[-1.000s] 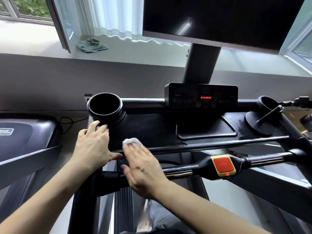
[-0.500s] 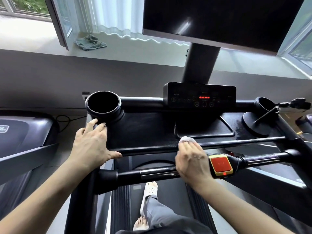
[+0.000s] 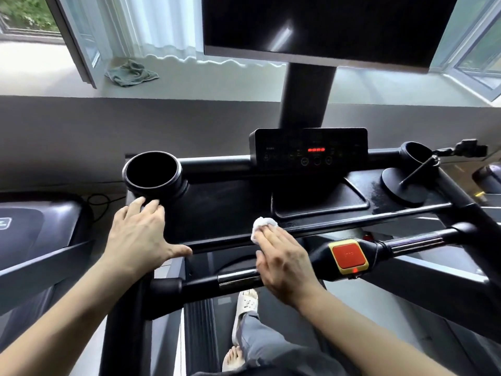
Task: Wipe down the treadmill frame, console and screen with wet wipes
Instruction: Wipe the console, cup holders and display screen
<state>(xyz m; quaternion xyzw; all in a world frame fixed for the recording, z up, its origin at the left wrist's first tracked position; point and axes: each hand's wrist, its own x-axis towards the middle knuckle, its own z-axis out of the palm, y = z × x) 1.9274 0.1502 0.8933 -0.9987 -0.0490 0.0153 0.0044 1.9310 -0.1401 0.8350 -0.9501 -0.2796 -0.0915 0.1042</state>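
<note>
Console tray (image 3: 222,207) runs sideways; right hand (image 3: 284,257), flat-fingered on wet wipe (image 3: 260,226), is nearer its right end; left hand (image 3: 138,237) flat, bracing.

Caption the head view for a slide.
Right hand presses a white wipe on the console tray while the left hand rests beside the cup holder.

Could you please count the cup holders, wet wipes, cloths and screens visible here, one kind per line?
Cup holders: 2
Wet wipes: 1
Cloths: 1
Screens: 1
Total: 5
</note>
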